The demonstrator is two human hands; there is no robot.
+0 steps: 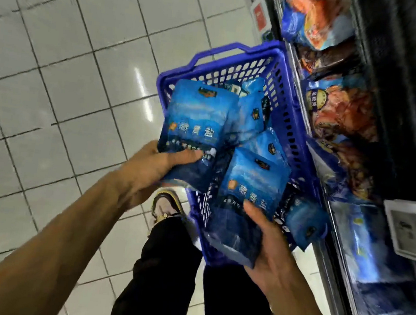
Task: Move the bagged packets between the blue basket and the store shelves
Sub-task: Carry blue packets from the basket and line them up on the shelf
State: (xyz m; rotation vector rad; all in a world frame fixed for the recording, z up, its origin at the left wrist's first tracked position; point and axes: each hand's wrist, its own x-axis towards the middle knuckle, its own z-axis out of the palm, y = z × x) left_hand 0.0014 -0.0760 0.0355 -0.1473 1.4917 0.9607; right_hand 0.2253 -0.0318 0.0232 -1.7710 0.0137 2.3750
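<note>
A blue plastic basket (pixel 289 119) stands on the floor against the shelves, with several blue bagged packets (pixel 251 115) loose inside. My left hand (pixel 154 169) grips the lower edge of one blue packet (pixel 193 117), held above the basket's left side. My right hand (pixel 269 248) holds a second blue packet (pixel 246 194) by its bottom, over the basket's near end. Another blue packet (pixel 305 222) rests at the basket's right rim by the shelf.
Store shelves (pixel 387 150) run along the right, stocked with blue and orange bagged goods (pixel 319 17) and a white price tag (pixel 407 229). Grey tiled floor (pixel 55 90) spreads to the left. My dark trouser legs (pixel 169 268) and a shoe (pixel 166 204) are below the basket.
</note>
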